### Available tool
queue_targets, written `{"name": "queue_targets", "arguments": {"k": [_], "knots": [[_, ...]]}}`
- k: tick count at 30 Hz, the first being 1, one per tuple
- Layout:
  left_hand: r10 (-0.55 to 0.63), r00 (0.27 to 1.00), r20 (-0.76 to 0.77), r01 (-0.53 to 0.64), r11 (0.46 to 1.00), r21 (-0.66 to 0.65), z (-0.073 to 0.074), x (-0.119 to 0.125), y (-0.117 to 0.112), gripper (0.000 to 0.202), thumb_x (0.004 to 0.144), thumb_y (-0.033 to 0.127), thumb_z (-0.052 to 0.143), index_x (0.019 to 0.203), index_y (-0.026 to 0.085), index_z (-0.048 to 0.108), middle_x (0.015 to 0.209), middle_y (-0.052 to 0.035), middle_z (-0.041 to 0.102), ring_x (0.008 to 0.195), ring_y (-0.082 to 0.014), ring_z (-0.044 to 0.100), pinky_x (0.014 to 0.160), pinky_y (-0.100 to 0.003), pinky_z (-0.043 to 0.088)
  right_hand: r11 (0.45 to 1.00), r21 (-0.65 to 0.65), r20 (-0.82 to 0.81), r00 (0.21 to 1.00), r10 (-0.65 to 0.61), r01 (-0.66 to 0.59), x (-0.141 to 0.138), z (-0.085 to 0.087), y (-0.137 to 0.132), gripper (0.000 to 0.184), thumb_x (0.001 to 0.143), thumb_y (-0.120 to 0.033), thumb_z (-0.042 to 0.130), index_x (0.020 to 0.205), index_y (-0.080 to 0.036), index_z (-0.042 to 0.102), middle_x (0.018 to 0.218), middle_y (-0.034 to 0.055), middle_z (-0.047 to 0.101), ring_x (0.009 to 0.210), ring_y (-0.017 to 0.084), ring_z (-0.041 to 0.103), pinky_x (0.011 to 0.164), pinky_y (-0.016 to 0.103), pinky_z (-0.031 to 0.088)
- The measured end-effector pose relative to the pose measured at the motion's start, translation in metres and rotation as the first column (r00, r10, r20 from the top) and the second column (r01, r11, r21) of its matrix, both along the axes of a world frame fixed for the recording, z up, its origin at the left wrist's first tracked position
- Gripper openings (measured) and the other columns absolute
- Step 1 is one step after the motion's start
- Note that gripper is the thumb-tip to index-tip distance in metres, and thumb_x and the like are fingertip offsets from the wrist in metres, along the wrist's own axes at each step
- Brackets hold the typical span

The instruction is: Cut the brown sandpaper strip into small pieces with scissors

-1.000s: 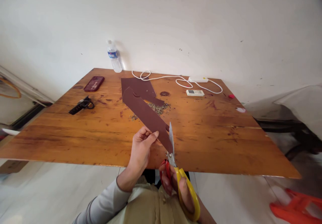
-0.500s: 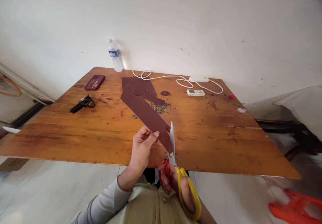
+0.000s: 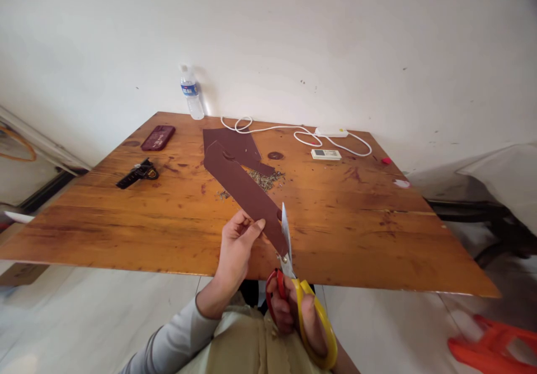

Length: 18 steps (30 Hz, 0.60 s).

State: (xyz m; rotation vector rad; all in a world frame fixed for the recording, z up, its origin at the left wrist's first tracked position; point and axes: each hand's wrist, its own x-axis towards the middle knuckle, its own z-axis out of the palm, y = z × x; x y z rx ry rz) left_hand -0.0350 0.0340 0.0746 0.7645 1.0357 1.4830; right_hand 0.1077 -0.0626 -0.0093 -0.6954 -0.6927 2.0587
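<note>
My left hand (image 3: pixel 235 251) pinches the near end of a long dark-brown strip of sheet material (image 3: pixel 243 192), held slanting up and away over the wooden table (image 3: pixel 356 234). My right hand (image 3: pixel 300 321) grips scissors (image 3: pixel 300 301) with red and yellow handles. Their blade points upward along the strip's right edge. Both hands hover at the table's near edge, above my lap.
Another brown sheet (image 3: pixel 235 144) and a pile of small scraps (image 3: pixel 264 181) lie mid-table. A water bottle (image 3: pixel 191 94), white cable with power strip (image 3: pixel 331 134), small remote (image 3: pixel 325 154), dark red phone case (image 3: pixel 158 138) and black tool (image 3: pixel 136 174) sit farther off. An orange stool (image 3: pixel 495 343) stands at right.
The strip and scissors have barely shifted. My right hand has slid slightly lower on the handles.
</note>
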Motion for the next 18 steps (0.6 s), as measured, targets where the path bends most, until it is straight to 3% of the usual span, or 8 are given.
{"name": "queue_targets", "arguments": {"k": [7,10,14,18], "knots": [[-0.014,0.998,-0.059,0.014,1.0,0.0,0.003,-0.004,-0.001,0.026,0.074,0.036,0.087,0.069,0.02,0.067,0.061,0.0018,0.064,0.056,-0.012,0.053,0.058,-0.025,0.044,1.0,-0.01,-0.008,1.0,-0.005,0.005,0.001,-0.007,-0.001,0.078,0.065,-0.097,0.072,0.09,-0.024,0.058,0.06,-0.0129,0.031,0.044,0.004,0.013,0.037,0.017,0.017],[-0.016,0.997,-0.07,0.016,1.0,-0.003,0.004,-0.005,0.001,0.025,0.072,0.035,0.087,0.069,0.019,0.068,0.061,0.0014,0.065,0.056,-0.0121,0.054,0.058,-0.025,0.044,1.0,-0.019,0.065,0.998,-0.013,0.014,0.006,-0.006,-0.005,0.078,0.066,-0.098,0.07,0.093,-0.025,0.059,0.063,-0.0115,0.032,0.047,0.005,0.013,0.039,0.018,0.016],[-0.027,0.997,-0.076,0.027,1.0,-0.002,0.005,-0.007,0.004,0.024,0.069,0.034,0.087,0.069,0.019,0.068,0.06,0.0021,0.063,0.054,-0.0116,0.052,0.057,-0.025,0.043,0.998,-0.062,0.142,0.99,0.023,-0.015,0.014,-0.011,-0.005,0.065,0.078,-0.089,0.067,0.091,-0.025,0.061,0.061,-0.0107,0.031,0.047,0.007,0.013,0.042,0.021,0.015],[-0.034,0.994,-0.104,0.033,0.999,-0.009,0.008,-0.009,0.006,0.027,0.068,0.033,0.086,0.065,0.019,0.063,0.058,0.0027,0.061,0.053,-0.011,0.05,0.056,-0.025,0.041,0.997,-0.053,0.202,0.977,0.067,-0.057,0.018,-0.021,0.0,0.061,0.077,-0.085,0.071,0.086,-0.025,0.061,0.055,-0.0109,0.033,0.041,0.007,0.016,0.038,0.022,0.017]]}}
